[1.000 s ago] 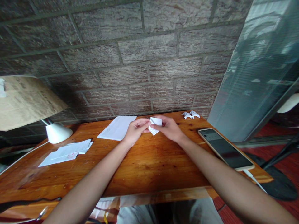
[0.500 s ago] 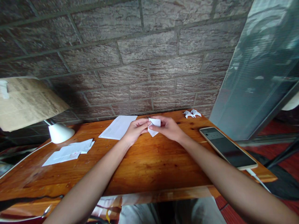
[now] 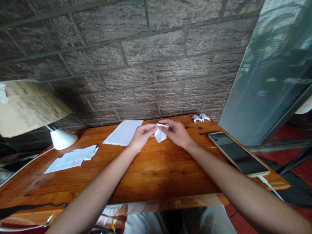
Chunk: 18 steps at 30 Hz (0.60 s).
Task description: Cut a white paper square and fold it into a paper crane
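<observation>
A small folded piece of white paper [image 3: 160,135] is held between my two hands above the middle of the wooden table. My left hand [image 3: 142,135] pinches its left edge with thumb and fingers. Closed on its right side is my right hand [image 3: 177,132], the thumb lying on the front of the paper and the other fingers behind it. The lower end of the paper hangs down to a point. A thin dark tip shows just above the paper, between the hands; what it is I cannot make out.
A stack of white paper [image 3: 123,132] lies behind my left hand, and loose paper pieces [image 3: 70,159] farther left by a lamp [image 3: 62,139]. Folded paper shapes [image 3: 200,118] sit at the back right. A phone [image 3: 237,153] with a cable rests along the right edge. A brick wall [image 3: 146,78] stands behind.
The paper's fold has shifted: its upper right part now opens outward, and a crease shows down the middle. My right thumb has moved slightly to the right. My left hand stays nearly in place.
</observation>
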Motion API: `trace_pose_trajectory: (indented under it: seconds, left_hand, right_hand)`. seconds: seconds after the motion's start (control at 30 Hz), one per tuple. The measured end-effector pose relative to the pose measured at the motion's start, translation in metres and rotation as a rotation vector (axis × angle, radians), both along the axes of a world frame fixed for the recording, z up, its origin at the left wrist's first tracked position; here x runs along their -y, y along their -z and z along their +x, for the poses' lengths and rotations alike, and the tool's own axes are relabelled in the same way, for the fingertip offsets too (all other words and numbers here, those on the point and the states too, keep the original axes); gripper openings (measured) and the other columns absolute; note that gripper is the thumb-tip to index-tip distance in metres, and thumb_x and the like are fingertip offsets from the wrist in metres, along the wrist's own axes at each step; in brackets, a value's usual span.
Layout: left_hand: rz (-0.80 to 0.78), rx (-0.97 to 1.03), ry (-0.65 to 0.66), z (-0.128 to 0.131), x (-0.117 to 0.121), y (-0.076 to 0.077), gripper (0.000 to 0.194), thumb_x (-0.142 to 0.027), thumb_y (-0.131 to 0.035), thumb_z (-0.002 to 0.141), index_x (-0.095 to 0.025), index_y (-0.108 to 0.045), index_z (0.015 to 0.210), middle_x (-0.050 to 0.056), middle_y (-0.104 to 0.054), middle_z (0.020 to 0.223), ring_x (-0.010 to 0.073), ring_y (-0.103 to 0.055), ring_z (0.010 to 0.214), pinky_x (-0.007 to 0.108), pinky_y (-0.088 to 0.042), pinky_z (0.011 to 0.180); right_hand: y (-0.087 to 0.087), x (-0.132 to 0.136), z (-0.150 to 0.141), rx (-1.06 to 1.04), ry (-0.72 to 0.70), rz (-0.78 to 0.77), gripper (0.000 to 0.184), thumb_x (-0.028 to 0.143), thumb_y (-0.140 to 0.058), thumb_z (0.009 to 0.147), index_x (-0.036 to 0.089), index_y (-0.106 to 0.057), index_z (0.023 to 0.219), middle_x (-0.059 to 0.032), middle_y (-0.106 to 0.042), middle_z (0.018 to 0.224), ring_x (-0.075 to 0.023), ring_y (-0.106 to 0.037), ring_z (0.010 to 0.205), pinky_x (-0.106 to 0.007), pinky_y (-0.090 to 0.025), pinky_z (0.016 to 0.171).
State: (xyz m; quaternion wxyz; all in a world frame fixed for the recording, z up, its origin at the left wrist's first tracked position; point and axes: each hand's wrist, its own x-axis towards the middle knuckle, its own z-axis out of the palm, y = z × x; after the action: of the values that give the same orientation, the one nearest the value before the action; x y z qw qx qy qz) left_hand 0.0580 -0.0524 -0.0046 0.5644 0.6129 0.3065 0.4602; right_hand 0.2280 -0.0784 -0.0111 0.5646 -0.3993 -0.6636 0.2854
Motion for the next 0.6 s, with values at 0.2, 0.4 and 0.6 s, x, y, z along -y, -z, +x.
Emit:
trace_pose_trajectory:
  seconds: [0.2, 0.4, 0.6]
  left_hand:
    - [0.004, 0.01, -0.035, 0.0015, 0.0017, -0.0017, 0.039, -0.043, -0.082, 0.063, -0.016, -0.076, 0.09, 0.007, -0.074, 0.09, 0.0171, -0.066, 0.08, 0.028, -0.052, 0.073]
    - [0.01, 0.03, -0.059, 0.0023, 0.0015, 0.0005, 0.036, -0.044, -0.081, 0.064, -0.015, -0.076, 0.087, 0.006, -0.074, 0.084, 0.0163, -0.066, 0.076, 0.029, -0.052, 0.074]
    - [-0.014, 0.057, -0.068, 0.0023, 0.0003, 0.0012, 0.037, -0.042, -0.083, 0.062, -0.016, -0.076, 0.086, 0.006, -0.075, 0.084, 0.0168, -0.067, 0.075, 0.03, -0.052, 0.075]
  right_hand:
    - [-0.0039, 0.0043, 0.0002, 0.114, 0.054, 0.077, 0.02, 0.034, -0.061, 0.084, 0.02, -0.066, 0.097, -0.0027, -0.072, 0.089, -0.0161, -0.064, 0.075, -0.027, -0.049, 0.069]
    - [-0.0062, 0.0069, -0.0004, 0.164, 0.093, 0.088, 0.016, 0.033, -0.061, 0.084, 0.02, -0.069, 0.086, -0.0032, -0.072, 0.088, -0.0165, -0.065, 0.077, -0.026, -0.049, 0.072]
    - [-0.0079, 0.0082, 0.0005, 0.234, 0.107, 0.051, 0.02, 0.035, -0.06, 0.085, 0.02, -0.073, 0.087, -0.0032, -0.075, 0.086, -0.0161, -0.065, 0.072, -0.025, -0.048, 0.067]
